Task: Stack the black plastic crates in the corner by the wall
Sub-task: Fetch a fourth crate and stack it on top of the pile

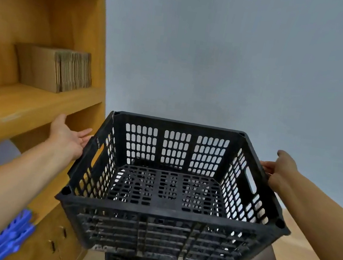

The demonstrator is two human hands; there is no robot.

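A plain pale grey-blue wall point(230, 57) fills most of the view, evenly lit, with a faint darker shade near its middle. Against it on the left stands a tall wooden shelving unit point(101, 59) in a warm honey tone, its side panel running down beside the wall. On one shelf board point(28, 102) sits a bundle of flattened cardboard boxes point(54, 68), stood on edge and packed close together. Below the shelves, the unit has a lower front with small dark metal fittings point(58, 239). At the bottom left, a blue plastic object point(12, 237) juts into view, blurred. A light wood-tone floor point(311, 253) shows at the lower right.
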